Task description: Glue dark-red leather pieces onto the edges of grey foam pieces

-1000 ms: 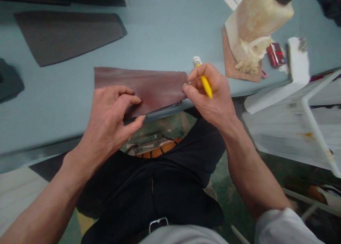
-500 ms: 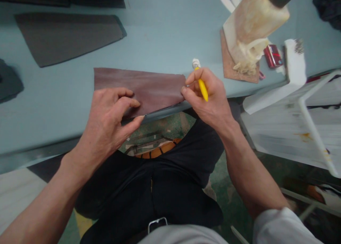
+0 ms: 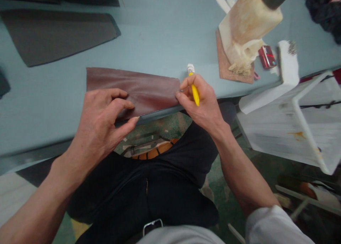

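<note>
A long piece of brown-red leather (image 3: 149, 89) lies along the front edge of the blue-grey table, its surface slightly rippled. My left hand (image 3: 102, 112) rests on its left part, fingers bent on top and the thumb apart at the front edge. At the right end, my right hand (image 3: 204, 100) pinches the leather's corner between thumb and forefinger. The same hand keeps a yellow stick (image 3: 195, 94) with a whitish, brush-like tip tucked across its fingers, tip pointing away from me. The leather's lower left part is hidden under my left hand.
A dark, flat tapered piece (image 3: 64, 36) lies at the back left. On the right, a stained whitish plastic container (image 3: 243, 21) stands on a brown board (image 3: 222, 64). A small red object (image 3: 267, 57) and a white strip (image 3: 289, 66) are beside it. The table edge runs before my lap.
The view has shifted a little, so most things appear further left. The leather shows more ripples and sheen. Both hands keep nearly the same places on it.
</note>
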The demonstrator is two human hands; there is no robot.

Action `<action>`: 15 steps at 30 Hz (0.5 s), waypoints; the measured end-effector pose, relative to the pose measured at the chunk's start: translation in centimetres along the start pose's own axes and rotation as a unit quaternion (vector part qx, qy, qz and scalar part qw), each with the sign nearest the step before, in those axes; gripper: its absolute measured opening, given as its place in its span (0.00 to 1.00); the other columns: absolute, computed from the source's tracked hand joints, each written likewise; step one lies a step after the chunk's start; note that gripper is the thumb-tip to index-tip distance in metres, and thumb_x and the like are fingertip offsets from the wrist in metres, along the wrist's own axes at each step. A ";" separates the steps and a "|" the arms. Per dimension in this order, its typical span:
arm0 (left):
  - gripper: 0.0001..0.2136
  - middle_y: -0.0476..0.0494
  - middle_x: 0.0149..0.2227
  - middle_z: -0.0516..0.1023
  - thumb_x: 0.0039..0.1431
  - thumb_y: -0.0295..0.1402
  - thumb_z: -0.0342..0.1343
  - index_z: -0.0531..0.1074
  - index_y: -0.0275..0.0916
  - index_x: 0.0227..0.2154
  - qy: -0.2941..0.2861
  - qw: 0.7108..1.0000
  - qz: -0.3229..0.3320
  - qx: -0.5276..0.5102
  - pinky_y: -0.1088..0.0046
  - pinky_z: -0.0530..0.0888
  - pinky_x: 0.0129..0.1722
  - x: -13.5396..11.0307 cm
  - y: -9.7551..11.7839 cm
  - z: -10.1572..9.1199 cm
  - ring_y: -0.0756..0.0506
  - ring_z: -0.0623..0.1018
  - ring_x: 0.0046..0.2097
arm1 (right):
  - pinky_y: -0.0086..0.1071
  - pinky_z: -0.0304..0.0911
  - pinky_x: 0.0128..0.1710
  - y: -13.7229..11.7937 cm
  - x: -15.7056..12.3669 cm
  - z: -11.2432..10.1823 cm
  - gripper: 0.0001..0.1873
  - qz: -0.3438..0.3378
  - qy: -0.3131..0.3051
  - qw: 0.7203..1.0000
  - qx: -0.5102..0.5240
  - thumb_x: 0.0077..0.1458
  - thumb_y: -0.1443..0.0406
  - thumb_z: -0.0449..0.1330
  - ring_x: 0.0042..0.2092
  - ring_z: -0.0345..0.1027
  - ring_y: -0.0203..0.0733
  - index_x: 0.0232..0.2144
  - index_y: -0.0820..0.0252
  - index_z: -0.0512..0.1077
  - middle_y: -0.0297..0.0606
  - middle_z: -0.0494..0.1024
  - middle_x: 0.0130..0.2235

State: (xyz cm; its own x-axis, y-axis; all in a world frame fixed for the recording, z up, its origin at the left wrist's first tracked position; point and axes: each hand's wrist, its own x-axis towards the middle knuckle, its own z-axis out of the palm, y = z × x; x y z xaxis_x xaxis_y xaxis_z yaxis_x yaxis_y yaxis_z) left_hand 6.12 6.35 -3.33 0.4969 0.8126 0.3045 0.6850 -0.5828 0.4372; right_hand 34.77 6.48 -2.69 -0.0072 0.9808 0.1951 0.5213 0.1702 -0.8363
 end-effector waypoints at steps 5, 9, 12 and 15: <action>0.07 0.36 0.56 0.80 0.69 0.39 0.59 0.74 0.44 0.46 0.012 1.000 0.021 0.015 0.43 0.74 0.60 0.1 -0.2 0.0 0.33 0.79 0.59 | 0.36 0.64 0.35 0.1 -0.1 0.0 0.08 0.011 -0.005 1.000 0.004 0.58 0.63 0.64 0.30 0.66 0.38 0.39 0.51 0.68 0.26 0.70 0.28; 0.07 0.37 0.57 0.80 0.69 0.37 0.60 0.74 0.45 0.46 0.004 1.000 0.009 0.017 0.42 0.73 0.62 0.1 -0.2 0.0 0.33 0.79 0.60 | 0.37 0.65 0.35 0.3 -0.3 0.1 0.08 0.004 0.000 1.000 0.011 0.59 0.62 0.64 0.30 0.66 0.37 0.39 0.51 0.67 0.26 0.72 0.29; 0.07 0.38 0.58 0.80 0.68 0.37 0.61 0.74 0.47 0.47 0.004 1.000 0.006 0.021 0.43 0.72 0.63 0.0 -0.2 -0.1 0.34 0.79 0.60 | 0.37 0.65 0.35 0.5 -0.3 0.1 0.09 0.005 -0.002 1.000 0.006 0.60 0.61 0.64 0.29 0.66 0.37 0.39 0.50 0.67 0.26 0.73 0.30; 0.08 0.36 0.58 0.80 0.69 0.38 0.61 0.74 0.46 0.48 0.006 1.000 0.015 0.022 0.43 0.72 0.62 -0.1 -0.2 -0.1 0.32 0.79 0.60 | 0.37 0.65 0.34 0.7 -0.3 0.2 0.09 0.012 -0.010 1.000 0.009 0.61 0.60 0.64 0.30 0.66 0.38 0.40 0.50 0.66 0.26 0.72 0.30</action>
State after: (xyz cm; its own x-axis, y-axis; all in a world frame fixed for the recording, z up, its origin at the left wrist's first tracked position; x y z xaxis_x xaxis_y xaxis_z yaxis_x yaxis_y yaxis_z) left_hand 5.90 6.41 -3.34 0.5113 0.7951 0.3262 0.6928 -0.6059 0.3910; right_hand 34.99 6.32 -3.43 -0.0114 0.9863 0.1647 0.5069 0.1477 -0.8493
